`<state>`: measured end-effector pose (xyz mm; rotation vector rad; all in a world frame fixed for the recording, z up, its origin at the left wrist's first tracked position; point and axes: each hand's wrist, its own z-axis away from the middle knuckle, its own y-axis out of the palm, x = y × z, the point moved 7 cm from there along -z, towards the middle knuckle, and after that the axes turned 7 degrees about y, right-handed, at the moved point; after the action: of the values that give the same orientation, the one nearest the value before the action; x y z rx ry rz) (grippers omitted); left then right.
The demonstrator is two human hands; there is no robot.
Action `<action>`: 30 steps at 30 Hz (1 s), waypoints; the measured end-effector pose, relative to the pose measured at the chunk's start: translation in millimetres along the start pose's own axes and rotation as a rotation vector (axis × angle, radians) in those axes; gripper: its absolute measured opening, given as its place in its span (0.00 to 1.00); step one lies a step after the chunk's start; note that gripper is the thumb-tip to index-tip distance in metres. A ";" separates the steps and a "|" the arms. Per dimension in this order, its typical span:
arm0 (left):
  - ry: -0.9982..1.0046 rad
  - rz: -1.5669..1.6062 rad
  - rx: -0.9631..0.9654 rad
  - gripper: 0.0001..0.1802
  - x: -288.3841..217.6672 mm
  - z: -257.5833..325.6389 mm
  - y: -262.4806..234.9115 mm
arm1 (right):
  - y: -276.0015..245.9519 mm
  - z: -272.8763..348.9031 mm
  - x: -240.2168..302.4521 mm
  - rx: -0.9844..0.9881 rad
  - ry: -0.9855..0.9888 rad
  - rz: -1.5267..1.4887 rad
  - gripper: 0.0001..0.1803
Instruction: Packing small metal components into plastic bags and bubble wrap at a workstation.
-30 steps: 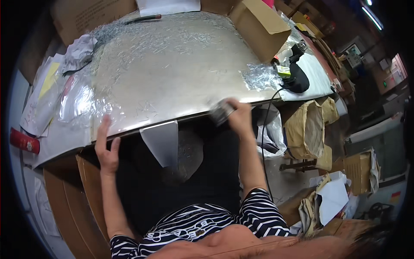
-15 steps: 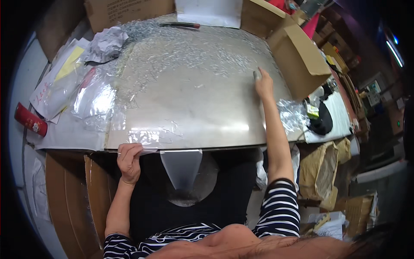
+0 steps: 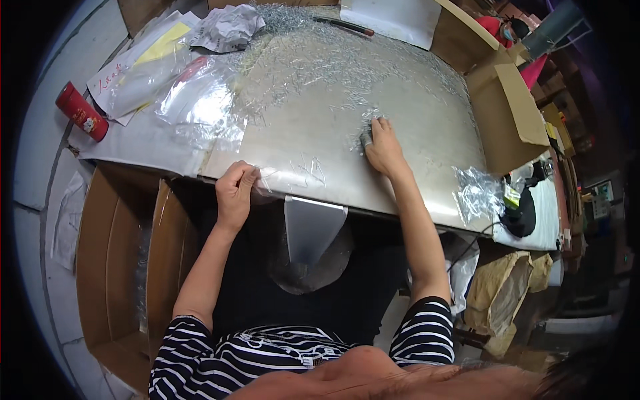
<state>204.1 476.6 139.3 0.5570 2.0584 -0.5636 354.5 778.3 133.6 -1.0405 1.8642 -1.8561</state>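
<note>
My left hand [image 3: 236, 190] is closed in a pinch at the table's front edge, on what looks like a clear plastic bag [image 3: 268, 189]. Several loose metal pins [image 3: 311, 171] lie just beyond it. My right hand [image 3: 385, 148] rests on the metal tabletop [image 3: 320, 143] with its fingers stretched out, touching a small cluster of pins [image 3: 358, 141]. Something grey covers one of its digits. Many more thin silvery pins [image 3: 353, 83] are scattered over the far half of the tabletop. Below the front edge, between my knees, hangs a translucent chute-like piece [image 3: 312, 223].
A black-and-red tool [image 3: 343, 26] lies at the back. Crumpled paper [image 3: 229, 28], plastic bags [image 3: 203, 93] and a red canister [image 3: 82, 111] are on the left. An open cardboard box [image 3: 517, 110] borders the right, beside crumpled clear plastic [image 3: 477, 191]. A tall carton [image 3: 120, 260] stands lower left.
My right hand has moved left and nearer, drawing pins into a small cluster. My left hand stays at the front edge with the plastic. The whole view has shifted and turned slightly.
</note>
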 end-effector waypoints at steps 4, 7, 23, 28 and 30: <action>-0.009 0.109 0.122 0.01 -30.8 28.1 16.8 | -57.3 96.2 41.1 -0.178 -0.041 -0.478 0.24; -0.032 0.199 0.240 0.03 -51.7 53.4 42.6 | -45.2 175.7 79.5 0.105 -0.013 -0.866 0.19; -0.405 -0.139 0.787 0.14 51.2 174.9 61.6 | 80.4 265.4 40.5 0.509 0.040 -0.719 0.07; -0.476 0.195 0.601 0.16 35.6 141.9 65.3 | -55.8 174.4 52.6 -0.086 -0.074 -0.547 0.15; -0.513 0.381 0.489 0.16 33.5 129.5 62.2 | -67.3 130.2 60.5 -0.231 -0.280 -0.360 0.20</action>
<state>307.8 456.2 36.4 0.9509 1.2864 -0.8784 418.9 649.3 199.8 -1.7159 1.8423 -1.5819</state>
